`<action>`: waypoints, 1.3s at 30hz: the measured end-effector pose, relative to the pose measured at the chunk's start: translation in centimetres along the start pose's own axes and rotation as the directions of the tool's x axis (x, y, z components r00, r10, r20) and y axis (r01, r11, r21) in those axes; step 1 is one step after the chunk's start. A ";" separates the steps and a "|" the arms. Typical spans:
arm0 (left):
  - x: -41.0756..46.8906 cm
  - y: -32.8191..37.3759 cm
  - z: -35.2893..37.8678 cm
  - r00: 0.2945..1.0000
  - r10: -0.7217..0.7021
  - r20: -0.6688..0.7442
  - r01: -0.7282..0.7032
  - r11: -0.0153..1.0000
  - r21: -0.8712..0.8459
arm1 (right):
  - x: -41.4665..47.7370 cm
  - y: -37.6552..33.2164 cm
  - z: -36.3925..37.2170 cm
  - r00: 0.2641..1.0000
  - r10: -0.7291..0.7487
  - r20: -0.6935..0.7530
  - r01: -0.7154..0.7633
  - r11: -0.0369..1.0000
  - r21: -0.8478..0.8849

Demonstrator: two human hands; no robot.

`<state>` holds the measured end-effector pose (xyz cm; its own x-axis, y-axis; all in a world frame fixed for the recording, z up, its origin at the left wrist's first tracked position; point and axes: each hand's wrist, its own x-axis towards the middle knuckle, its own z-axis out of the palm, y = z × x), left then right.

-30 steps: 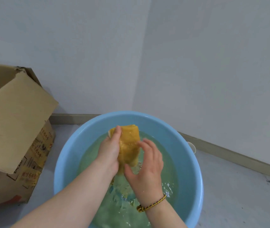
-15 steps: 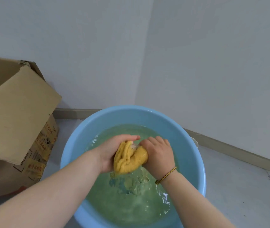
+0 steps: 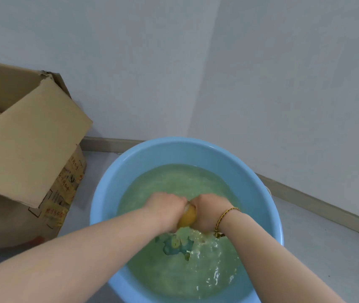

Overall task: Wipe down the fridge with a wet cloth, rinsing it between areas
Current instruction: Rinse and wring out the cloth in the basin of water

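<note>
- Both fists clamp the cloth (image 3: 188,218) over the basin (image 3: 185,154): the left hand (image 3: 166,207) is curled round its left end, the right hand (image 3: 207,212) round its right end.
- Only a yellow bulge shows between them, just above the greenish water (image 3: 174,182).
- Soaked, it is probably soft, heavy and slippery; gripping both ends and twisting opposite ways should wring it best.

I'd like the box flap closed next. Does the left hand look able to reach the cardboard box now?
Probably, but not at once: the left hand grips the yellow cloth with the right hand over the basin. The cardboard box stands just left of the basin, with nothing between.
</note>
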<state>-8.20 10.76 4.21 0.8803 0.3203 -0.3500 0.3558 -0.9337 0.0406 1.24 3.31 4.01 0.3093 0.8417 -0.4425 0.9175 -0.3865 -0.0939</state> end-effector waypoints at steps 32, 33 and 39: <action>0.8 0.0 -2.2 0.938 -0.324 -0.125 -0.304 -0.589 -0.749 | -1.5 -3.2 0.8 0.947 0.260 -0.187 0.055 0.445 0.894; 0.9 -0.1 -2.4 0.933 -0.327 -0.152 -0.316 -0.536 -0.783 | -1.5 -3.2 0.8 0.966 0.211 -0.147 0.058 0.376 0.925; 1.1 -0.6 -2.4 0.962 -0.207 -0.178 -0.250 -0.402 -0.881 | -1.2 -4.0 2.0 0.968 0.215 -0.129 0.055 0.319 0.946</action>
<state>-6.66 12.04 6.05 0.8293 0.5297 -0.1782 -0.0862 0.4362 0.8957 -3.28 3.12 3.12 0.5286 0.7806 -0.3336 0.0731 -0.4334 -0.8982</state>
